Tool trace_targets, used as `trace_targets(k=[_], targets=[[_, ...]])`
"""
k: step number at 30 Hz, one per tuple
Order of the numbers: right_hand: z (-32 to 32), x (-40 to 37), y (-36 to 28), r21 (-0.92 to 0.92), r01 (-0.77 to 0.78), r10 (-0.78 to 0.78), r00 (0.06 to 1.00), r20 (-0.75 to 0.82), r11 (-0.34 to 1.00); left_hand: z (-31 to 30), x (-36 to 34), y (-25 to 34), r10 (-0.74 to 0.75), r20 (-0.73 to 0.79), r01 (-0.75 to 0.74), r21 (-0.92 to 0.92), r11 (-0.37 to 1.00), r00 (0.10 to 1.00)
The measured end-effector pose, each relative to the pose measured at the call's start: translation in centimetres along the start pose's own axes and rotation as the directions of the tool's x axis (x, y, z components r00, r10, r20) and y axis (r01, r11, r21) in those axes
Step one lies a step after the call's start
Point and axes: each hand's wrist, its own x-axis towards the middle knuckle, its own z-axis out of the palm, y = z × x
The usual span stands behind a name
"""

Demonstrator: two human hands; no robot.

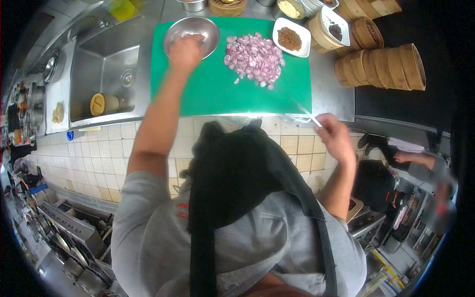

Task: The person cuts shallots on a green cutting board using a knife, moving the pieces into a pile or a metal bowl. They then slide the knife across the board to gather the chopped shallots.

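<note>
My left hand reaches into a steel bowl at the far left of a green cutting board. Its fingers look curled, but what they grip is hidden; a little of something pale shows beside them. My right hand is closed around the white handle of a knife, off the board's near right corner. The thin blade, somewhat blurred, points up and left over the board. Between the hands, a heap of sliced shallots lies on the board, with a few slices loose at its near edge.
A white dish of brown crumbly food stands at the board's far right corner. Bamboo steamers are stacked at right, a sink holding a yellow-lidded container at left. Another person's arm shows at far right.
</note>
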Motion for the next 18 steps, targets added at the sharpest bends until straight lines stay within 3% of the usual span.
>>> trace_targets(k=[3,9,12,15,17,18], targets=[[3.5,1.5,-0.4,0.099,-0.096,0.07,0.968,0.24,0.99,0.6,2.2,-2.6,-0.007,0.29,-0.063,0.231,0.971,0.957],[10.6,6.8,1.7,0.345,-0.213,0.053,0.907,0.418,0.914,-1.0,3.0,-0.5,-0.146,0.318,0.076,0.221,0.972,0.937],[11.7,8.5,2.2,0.363,-0.212,0.086,0.939,0.332,0.907,-1.7,1.4,0.2,-0.086,0.181,0.107,-0.105,0.989,0.98],[11.4,8.6,1.8,0.271,-0.164,0.105,0.97,0.218,0.949,-2.2,-4.1,2.8,0.108,-0.11,-0.139,-0.326,0.935,0.988],[11.5,8.5,2.2,0.194,-0.099,0.057,0.976,0.21,0.976,0.1,-7.9,3.0,0.246,-0.214,-0.306,-0.317,0.898,0.945],[11.6,8.4,2.3,0.154,-0.065,0.032,0.978,0.208,0.986,1.6,-10.0,3.1,0.209,-0.164,-0.255,-0.344,0.904,0.964]])
